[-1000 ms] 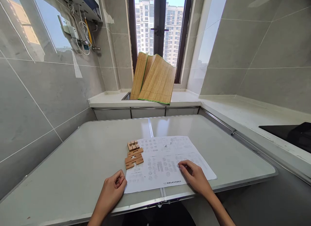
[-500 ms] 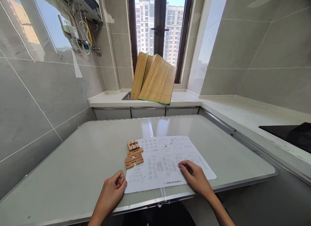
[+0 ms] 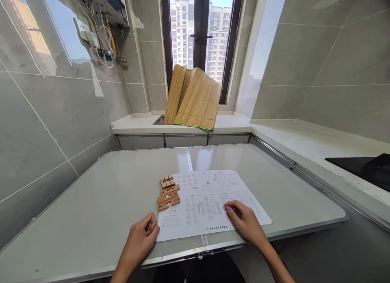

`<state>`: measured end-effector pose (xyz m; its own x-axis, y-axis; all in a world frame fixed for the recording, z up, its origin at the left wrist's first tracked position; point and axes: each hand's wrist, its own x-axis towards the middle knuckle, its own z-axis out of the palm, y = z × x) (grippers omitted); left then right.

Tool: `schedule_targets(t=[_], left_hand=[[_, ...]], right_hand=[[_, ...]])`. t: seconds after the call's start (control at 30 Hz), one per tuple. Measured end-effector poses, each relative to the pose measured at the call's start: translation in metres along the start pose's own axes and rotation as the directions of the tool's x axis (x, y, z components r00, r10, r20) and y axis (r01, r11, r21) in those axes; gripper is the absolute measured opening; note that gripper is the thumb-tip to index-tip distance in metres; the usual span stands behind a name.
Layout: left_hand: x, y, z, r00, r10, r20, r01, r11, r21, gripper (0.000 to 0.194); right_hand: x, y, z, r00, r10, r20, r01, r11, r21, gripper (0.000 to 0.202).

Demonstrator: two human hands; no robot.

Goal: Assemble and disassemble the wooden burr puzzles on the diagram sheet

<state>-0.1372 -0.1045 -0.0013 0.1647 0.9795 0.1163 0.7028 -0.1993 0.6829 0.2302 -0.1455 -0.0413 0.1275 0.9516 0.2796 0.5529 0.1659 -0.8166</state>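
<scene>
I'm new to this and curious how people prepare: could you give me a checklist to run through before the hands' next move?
1. Wooden pieces grouped together: ok, clustered at the left edge of the sheet.
2. Sheet spread open on the table: ok.
3. Sheet in full view: not ok, the right hand hides part of it.
4. Small print readable: cannot tell, too fine here.
5. Left hand free: cannot tell, its fingers are curled; nothing shows in it.
6. Hands apart from the wooden pieces: ok, neither touches them.
</scene>
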Motion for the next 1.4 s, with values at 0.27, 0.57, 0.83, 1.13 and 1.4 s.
schedule_targets(t=[0.27,0.57,0.83,1.13,1.4], left_hand=[[-0.0001,0.0035,-0.0008,1.000,0.007,-0.005,-0.007,1.000,-0.009,0.023],[-0.0005,0.0052,-0.0010,1.000,0.013,-0.015,-0.013,1.000,-0.025,0.023],[-0.0012,0.0071,-0.0024,1.000,0.002,-0.017,-0.002,1.000,-0.023,0.022],[-0.0003,0.0076,-0.0021,1.000,0.002,-0.026,-0.003,0.999,-0.034,0.023],[0.0002,0.0033,0.0011,0.999,0.018,-0.028,-0.019,1.000,-0.015,0.023]], right_hand=[[-0.0003,-0.0017,0.0002,1.000,0.014,0.004,-0.014,1.000,0.004,0.036],[0.0001,-0.0021,-0.0003,0.999,0.026,0.018,-0.026,1.000,0.016,0.044],[-0.0005,-0.0012,0.0004,0.999,0.026,0.022,-0.026,1.000,0.013,0.043],[-0.0005,-0.0030,-0.0003,1.000,0.011,-0.014,-0.011,1.000,0.007,0.040],[-0.0005,-0.0025,0.0005,1.000,0.019,0.015,-0.019,1.000,0.006,0.042]])
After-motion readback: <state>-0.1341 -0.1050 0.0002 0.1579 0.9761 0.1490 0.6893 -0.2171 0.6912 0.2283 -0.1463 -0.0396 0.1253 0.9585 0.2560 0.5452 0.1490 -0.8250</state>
